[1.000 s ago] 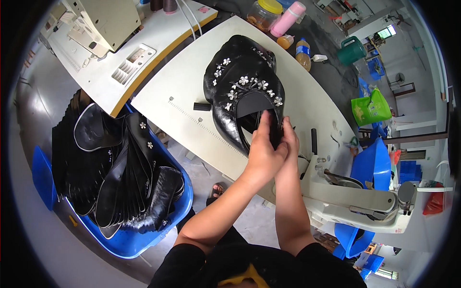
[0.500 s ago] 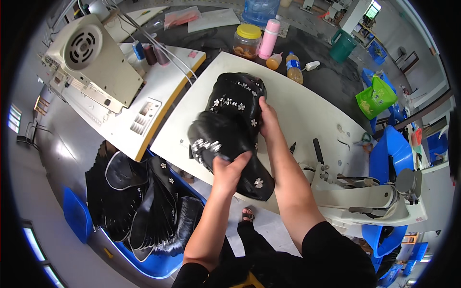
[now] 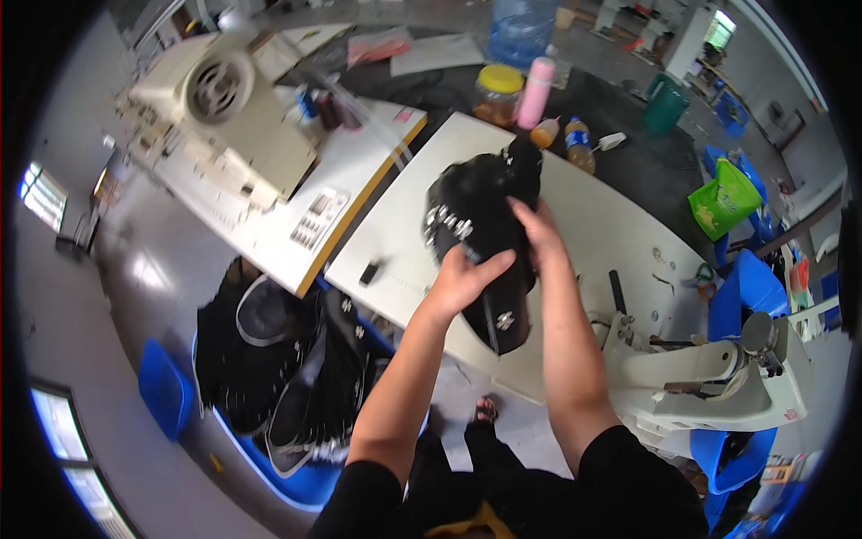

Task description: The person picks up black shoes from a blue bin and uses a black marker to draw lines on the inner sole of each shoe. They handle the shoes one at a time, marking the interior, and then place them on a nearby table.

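1. The left hand is curled around a black fabric piece, with the fingers pressed against its left side and the thumb pointing toward the other hand.
2. The right hand is closed on the same piece from the right, with the fingers wrapped over its upper middle.
3. The black fabric piece is held up between both hands, above the near edge of a white worktable. It is bundled and rounded at the top and narrows to a flap hanging below the hands.
4. Small pale flower-shaped decorations dot the left side of the piece, and one more sits on the hanging flap.
5. Both forearms rise from the lower edge of the view, in short black sleeves.
6. On the far edge of the table, behind the piece, stand a jar with a yellow lid, a pink bottle and two small bottles.
7. To the right, a white sewing machine sits on the table.
8. To the left, a second white table carries a cream-coloured machine with a round vent.
9. Below it, on the floor, a blue bin holds a stack of black pieces like the one in hand.
10. A green bag lies on the floor at the upper right.
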Tool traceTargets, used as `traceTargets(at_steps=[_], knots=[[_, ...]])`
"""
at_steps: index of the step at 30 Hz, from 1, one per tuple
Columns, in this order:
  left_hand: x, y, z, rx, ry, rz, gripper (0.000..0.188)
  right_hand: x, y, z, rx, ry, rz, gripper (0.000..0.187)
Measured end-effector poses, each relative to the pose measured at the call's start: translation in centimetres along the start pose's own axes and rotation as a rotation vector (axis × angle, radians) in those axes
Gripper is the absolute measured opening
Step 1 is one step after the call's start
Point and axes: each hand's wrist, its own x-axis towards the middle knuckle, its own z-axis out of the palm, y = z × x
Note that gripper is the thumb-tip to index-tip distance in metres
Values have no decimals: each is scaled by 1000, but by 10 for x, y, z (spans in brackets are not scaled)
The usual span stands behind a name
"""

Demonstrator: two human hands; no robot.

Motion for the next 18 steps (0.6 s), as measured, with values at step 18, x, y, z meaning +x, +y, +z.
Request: traceTargets(at_steps=[18], knots=[[-344,98,-126,26,738,747,57,-13,132,226,-634,-321,-339,22]])
